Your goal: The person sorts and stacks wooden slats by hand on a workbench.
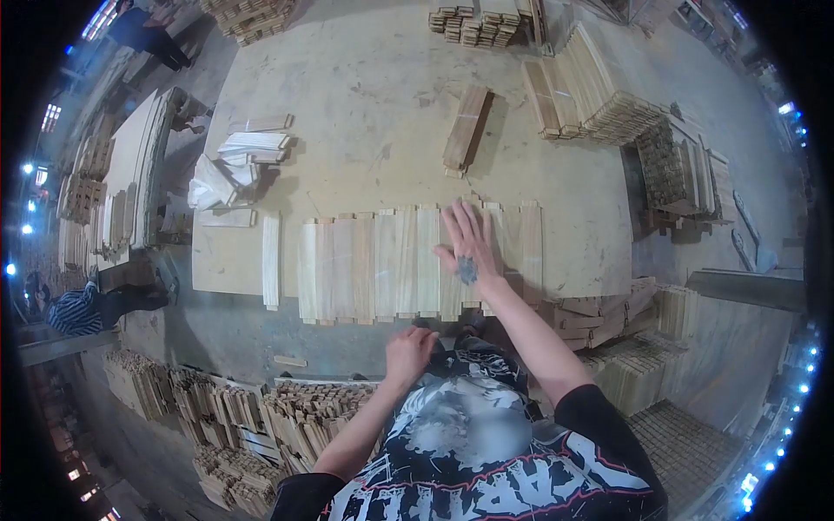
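A row of narrow wooden boards [352, 265] lies side by side near the table's front edge, in tones from pale to brownish. My right hand [471, 247] rests palm down on the right part of this row, with its fingers spread and holding nothing. Below the front ends of the boards, close to my body, is my left hand [411, 354]. Its fingers are curled in, and nothing shows in them. A single whitish board [271, 260] lies apart, just left of the row.
Beyond the row, a bundle of boards [467, 130] lies on the wooden table [365, 113]. White wrapping material [213, 181] sits at the left, and a large board stack [591, 91] at the right. Wood piles [313, 412] stand behind me. Another person [78, 311] is at far left.
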A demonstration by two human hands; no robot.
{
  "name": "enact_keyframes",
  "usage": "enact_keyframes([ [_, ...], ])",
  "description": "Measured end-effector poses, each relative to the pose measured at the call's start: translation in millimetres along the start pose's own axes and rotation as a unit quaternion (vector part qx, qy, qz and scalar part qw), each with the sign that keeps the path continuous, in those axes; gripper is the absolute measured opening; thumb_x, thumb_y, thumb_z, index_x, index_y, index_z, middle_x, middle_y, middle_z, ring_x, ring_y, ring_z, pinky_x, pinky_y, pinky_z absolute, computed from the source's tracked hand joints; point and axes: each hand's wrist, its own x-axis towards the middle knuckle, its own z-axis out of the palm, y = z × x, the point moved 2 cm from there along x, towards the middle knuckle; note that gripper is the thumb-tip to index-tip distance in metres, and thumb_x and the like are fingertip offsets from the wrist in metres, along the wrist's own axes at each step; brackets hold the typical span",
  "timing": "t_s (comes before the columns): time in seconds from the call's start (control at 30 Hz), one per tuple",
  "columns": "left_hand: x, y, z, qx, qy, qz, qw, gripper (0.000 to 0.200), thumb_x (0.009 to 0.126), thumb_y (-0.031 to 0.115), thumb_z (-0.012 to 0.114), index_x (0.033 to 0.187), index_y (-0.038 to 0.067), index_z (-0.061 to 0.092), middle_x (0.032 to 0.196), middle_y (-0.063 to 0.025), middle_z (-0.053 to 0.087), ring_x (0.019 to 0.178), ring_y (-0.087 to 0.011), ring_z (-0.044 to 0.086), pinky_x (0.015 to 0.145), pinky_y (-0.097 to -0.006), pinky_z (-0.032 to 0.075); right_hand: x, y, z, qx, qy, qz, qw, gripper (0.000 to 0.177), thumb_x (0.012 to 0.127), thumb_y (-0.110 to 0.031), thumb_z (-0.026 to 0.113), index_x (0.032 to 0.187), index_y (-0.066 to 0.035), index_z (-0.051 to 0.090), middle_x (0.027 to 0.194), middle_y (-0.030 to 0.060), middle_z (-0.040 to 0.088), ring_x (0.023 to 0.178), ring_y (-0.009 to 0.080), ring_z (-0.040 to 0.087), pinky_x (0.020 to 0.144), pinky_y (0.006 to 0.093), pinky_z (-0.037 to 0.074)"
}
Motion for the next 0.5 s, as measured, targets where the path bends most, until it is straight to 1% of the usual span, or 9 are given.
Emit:
enact_keyframes([
  [0.07, 2.8, -4.5, 26.5, -0.140, -0.015, -0.050, 0.989, 0.029, 0.096, 0.027, 0.067, 0.097, 0.000, 0.076, 0.075, -0.0104, 0.071, 0.067, -0.0230, 0.068, 0.068, -0.0355, 0.055, 12.8, 11.4, -0.2, -0.024, 0.000, 0.000, 1.000, 0.075, 0.090, -0.039, 0.069, 0.151, -0.008, 0.039, 0.159, 0.0136, 0.030, 0.152, 0.0313, 0.021, 0.122, 0.0629, 0.011],
  [0.17, 19.1, 2.8, 39.7, -0.255, -0.091, -0.171, 0.947, 0.035, 0.098, 0.032, 0.062, 0.091, 0.001, 0.076, 0.075, -0.0146, 0.072, 0.063, -0.0222, 0.069, 0.062, -0.0374, 0.052, 20.8, 17.8, -8.4, -0.040, -0.012, 0.000, 0.999, 0.069, 0.090, -0.038, 0.068, 0.148, -0.011, 0.043, 0.155, 0.0123, 0.036, 0.150, 0.0295, 0.025, 0.121, 0.0625, 0.013],
  [0.27, 25.5, 12.3, 44.2, -0.278, -0.079, -0.202, 0.936, 0.036, 0.100, 0.033, 0.060, 0.092, 0.001, 0.076, 0.074, -0.0134, 0.073, 0.064, -0.0198, 0.069, 0.064, -0.0362, 0.053, 22.7, 25.3, -9.3, -0.028, -0.015, -0.003, 0.999, 0.064, 0.091, -0.037, 0.068, 0.145, -0.014, 0.045, 0.152, 0.0106, 0.039, 0.148, 0.0277, 0.028, 0.120, 0.0625, 0.015],
  [0.37, 31.0, 15.4, 50.4, -0.243, -0.075, -0.165, 0.953, 0.035, 0.100, 0.031, 0.060, 0.093, 0.001, 0.076, 0.075, -0.0126, 0.074, 0.065, -0.0200, 0.069, 0.064, -0.0365, 0.053, 21.0, 31.1, -13.6, -0.023, -0.023, -0.004, 0.999, 0.062, 0.091, -0.037, 0.067, 0.145, -0.014, 0.046, 0.150, 0.0096, 0.041, 0.147, 0.0269, 0.030, 0.120, 0.0628, 0.014],
  [0.5, 36.9, 22.3, 53.8, -0.250, -0.086, -0.160, 0.951, 0.033, 0.100, 0.029, 0.058, 0.094, 0.001, 0.076, 0.075, -0.0115, 0.074, 0.065, -0.0202, 0.070, 0.066, -0.0364, 0.054, 19.7, 29.9, -22.2, -0.025, -0.034, 0.014, 0.999, 0.062, 0.092, -0.036, 0.066, 0.146, -0.013, 0.045, 0.150, 0.0094, 0.042, 0.146, 0.0276, 0.032, 0.121, 0.0632, 0.013],
])
